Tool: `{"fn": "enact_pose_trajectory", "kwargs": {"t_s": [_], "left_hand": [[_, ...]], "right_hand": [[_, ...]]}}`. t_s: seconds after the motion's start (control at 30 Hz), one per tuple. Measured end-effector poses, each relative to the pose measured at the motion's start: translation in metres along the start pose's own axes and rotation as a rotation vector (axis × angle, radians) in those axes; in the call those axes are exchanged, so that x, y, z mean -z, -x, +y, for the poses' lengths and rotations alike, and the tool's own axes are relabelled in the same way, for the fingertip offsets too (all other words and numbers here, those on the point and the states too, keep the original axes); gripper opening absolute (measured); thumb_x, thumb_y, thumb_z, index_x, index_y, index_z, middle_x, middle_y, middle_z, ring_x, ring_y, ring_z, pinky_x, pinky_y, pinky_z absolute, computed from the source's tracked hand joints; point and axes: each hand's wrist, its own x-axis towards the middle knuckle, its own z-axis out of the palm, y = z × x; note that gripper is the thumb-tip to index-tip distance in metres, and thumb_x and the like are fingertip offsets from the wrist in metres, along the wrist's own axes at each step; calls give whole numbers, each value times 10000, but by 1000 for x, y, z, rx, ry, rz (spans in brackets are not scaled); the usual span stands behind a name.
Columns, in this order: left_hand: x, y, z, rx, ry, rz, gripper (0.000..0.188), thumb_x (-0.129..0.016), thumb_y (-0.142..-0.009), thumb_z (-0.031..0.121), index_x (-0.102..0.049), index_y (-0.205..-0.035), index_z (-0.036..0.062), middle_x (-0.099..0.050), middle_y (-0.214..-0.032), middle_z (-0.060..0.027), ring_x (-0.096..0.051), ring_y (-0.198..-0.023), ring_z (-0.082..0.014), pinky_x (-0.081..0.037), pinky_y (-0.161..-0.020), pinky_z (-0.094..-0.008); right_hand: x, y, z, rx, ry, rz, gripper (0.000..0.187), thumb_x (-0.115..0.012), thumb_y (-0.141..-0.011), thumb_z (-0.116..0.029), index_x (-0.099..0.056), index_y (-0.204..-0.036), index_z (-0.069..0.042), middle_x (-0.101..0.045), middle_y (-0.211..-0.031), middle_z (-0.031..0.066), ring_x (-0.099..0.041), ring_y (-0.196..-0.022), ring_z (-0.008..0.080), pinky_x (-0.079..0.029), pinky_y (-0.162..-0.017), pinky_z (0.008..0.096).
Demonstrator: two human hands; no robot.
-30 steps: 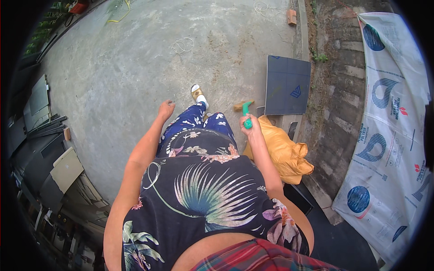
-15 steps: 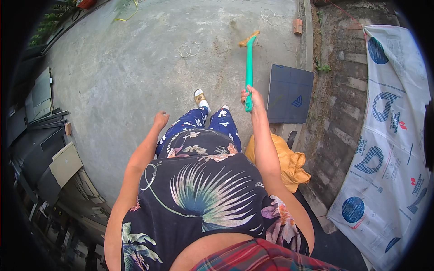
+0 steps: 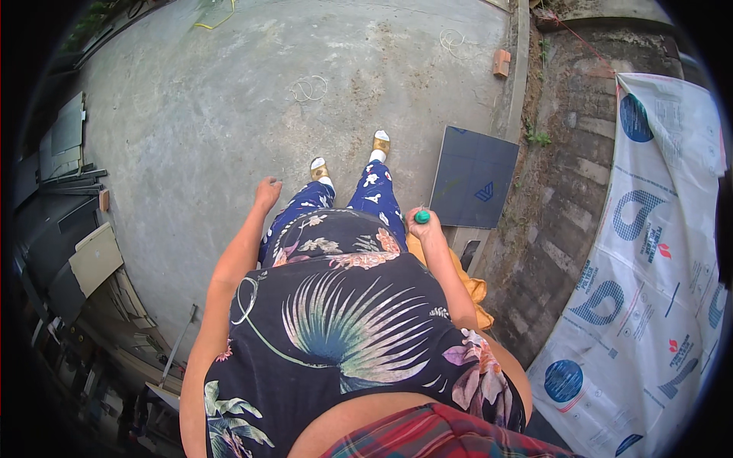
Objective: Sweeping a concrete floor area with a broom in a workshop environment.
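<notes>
Green handle [image 3: 421, 217] points end-on up out of the right hand [image 3: 429, 227], which is wrapped around it; the rest is hidden. The left hand [image 3: 267, 192] hangs well apart; I cannot tell whether its fingers are closed. Below sits a yellow sack [image 3: 476, 291]; farther, a dark panel [image 3: 473, 175], then a brick [image 3: 501, 63].

Dark panel [image 3: 473, 179] obstacle near right fingers [image 3: 413, 220]
</notes>
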Motion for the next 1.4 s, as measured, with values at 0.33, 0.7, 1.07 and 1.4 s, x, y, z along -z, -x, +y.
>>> {"fn": "enact_pose_trajectory", "kwargs": {"t_s": [0.33,0.7,1.07,1.4], "left_hand": [[-38,-12,102,121,95,-93,410,-533,-731,224,-526,-1062,-18,-587,-914,-221,-611,-696,-233,-483,-655,-325],[-63,-41,181,48,107,-110,401,-528,-761,201,-501,-1083,-36,-595,-891,-210,-613,-641,-213,-483,-618,-302],[-76,-40,198,96,139,-82,397,-535,-764,204,-503,-1084,-28,-587,-909,-210,-609,-651,-212,-485,-616,-301],[-93,-18,182,153,200,-43,396,-533,-755,196,-506,-1067,-46,-578,-933,-222,-610,-695,-237,-503,-606,-307]], "right_hand": [[-279,-62,-88,262,172,-245,38,-409,-743,-26,-427,-709,-26,-468,-560,60,-501,-502,179,-475,-450,296],[-263,-21,-87,635,574,-288,135,-477,-798,-102,-355,-825,-51,-458,-636,77,-475,-499,134,-417,-425,259],[-329,-42,-205,450,95,-260,61,-395,-774,-73,-423,-726,-48,-494,-594,24,-492,-489,137,-446,-470,281],[-359,-5,-164,356,732,-541,219,-510,-821,-237,-350,-880,-99,-457,-678,71,-442,-514,103,-409,-416,225]]}}
